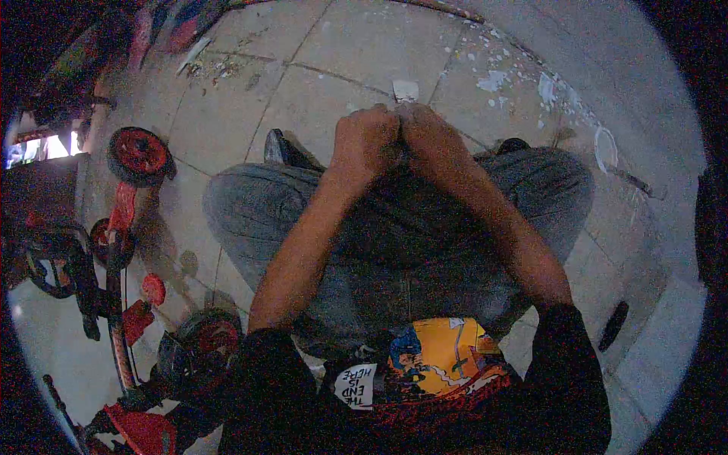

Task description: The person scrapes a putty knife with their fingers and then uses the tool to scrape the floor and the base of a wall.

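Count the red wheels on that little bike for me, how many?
3: one red-hubbed black wheel upper left, a smaller one below it, a third lower down. More may be hidden.

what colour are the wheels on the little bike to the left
Red hubs with dark tyres, seen in the head view: wheel near the top left, on the red-framed bike.

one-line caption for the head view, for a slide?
Both hands, left hand and right hand, pressed together over bent knees above a tiled floor; red scooter at left.

Bare tiled floor (341, 68) ahead; red tricycle (121, 250) crowding the left.
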`<state>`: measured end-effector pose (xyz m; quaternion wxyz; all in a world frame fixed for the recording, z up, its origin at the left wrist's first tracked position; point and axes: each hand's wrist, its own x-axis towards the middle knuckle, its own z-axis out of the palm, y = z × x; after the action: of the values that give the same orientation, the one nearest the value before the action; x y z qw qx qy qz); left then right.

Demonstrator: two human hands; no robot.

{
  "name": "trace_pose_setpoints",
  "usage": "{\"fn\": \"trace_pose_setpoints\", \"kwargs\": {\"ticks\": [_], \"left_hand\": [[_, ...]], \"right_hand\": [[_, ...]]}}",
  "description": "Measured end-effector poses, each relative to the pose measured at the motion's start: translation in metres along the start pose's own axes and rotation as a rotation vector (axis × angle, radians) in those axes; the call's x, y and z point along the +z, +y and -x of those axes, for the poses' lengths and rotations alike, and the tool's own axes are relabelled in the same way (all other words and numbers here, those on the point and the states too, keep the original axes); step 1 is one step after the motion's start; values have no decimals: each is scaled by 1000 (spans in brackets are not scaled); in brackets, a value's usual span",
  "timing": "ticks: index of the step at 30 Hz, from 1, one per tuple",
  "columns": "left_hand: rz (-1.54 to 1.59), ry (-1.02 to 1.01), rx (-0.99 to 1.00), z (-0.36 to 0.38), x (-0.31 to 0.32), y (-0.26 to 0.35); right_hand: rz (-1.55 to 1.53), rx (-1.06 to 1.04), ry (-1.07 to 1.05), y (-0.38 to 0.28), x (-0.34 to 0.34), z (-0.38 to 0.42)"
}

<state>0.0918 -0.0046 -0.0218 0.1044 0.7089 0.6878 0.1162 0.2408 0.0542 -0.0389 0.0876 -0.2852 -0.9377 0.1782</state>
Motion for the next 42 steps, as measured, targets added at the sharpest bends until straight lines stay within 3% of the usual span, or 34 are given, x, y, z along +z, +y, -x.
{"fn": "trace_pose_setpoints", "kwargs": {"ticks": [4, 6, 10, 12, 16, 18, 21, 23, 25, 30, 35, 38, 40, 42], "left_hand": [[75, 135, 54, 7, 3, -2], [73, 139, 75, 6, 9, -5], [23, 149, 79, -2, 6, -7], [40, 146, 111, 5, -8, -4], [54, 107, 129, 9, -12, 2], [20, 118, 90, 2, -6, 2], [-12, 130, 34, -8, -6, 1], [-4, 123, 12, -5, -8, -2], [-11, 86, 147, 2, -8, -5], [13, 77, 105, -5, 4, -7], [10, 71, 128, -6, -11, -6], [140, 28, 182, 2, -15, -2], [247, 122, 182, 0, -5, -2], [222, 157, 222, -10, 15, -9]], "right_hand": [[-38, 9, -21, -5, -14, 0], [-66, -59, 98, 15, 7, -6], [-99, -27, 111, 5, -4, -16], [-75, 42, -32, -4, -16, -15], [-222, 53, 13, 1, -12, -8], [-325, -61, 33, 9, -16, -17], [-190, 118, -66, 7, -19, -31], [-166, 21, 34, 18, 5, -23], [-140, -78, 127, 18, 10, -19], [-73, 83, 109, 3, -13, -19], [58, 64, 15, -1, -15, -20], [188, 112, -24, 0, -5, -11], [272, 146, -31, 6, 4, -9], [131, 136, 180, 13, 3, -17]]}}
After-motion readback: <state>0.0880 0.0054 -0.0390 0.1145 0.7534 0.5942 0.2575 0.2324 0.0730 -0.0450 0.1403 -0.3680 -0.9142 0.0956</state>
